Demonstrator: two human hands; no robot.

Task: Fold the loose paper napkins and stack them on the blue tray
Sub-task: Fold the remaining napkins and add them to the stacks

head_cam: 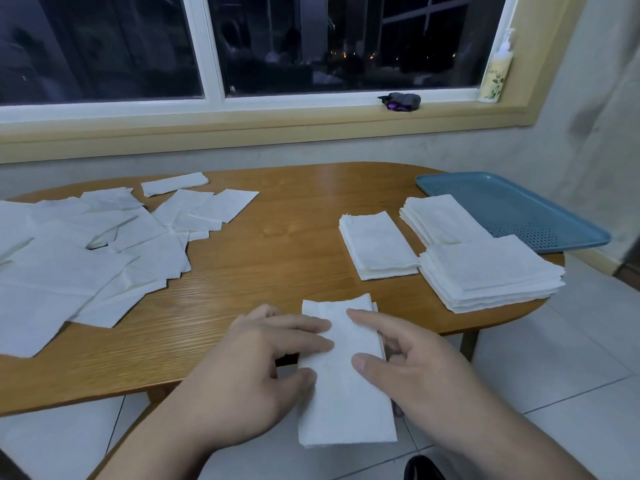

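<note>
A white napkin (341,386) folded into a long strip lies half on the table's near edge and half hanging past it. My left hand (252,372) holds its left side, fingers on top and thumb at the edge. My right hand (408,368) holds its right side, index finger and thumb on top. Loose unfolded napkins (86,251) cover the table's left part. Three stacks of folded napkins (485,271) sit at the right, the far one (440,218) lying partly on the blue tray (519,209).
The wooden table (263,244) has a rounded right end, with white tiled floor (571,358) beyond it. A windowsill behind holds a dark small object (401,101) and a bottle (498,67). A dark shoe tip (420,467) shows at the bottom.
</note>
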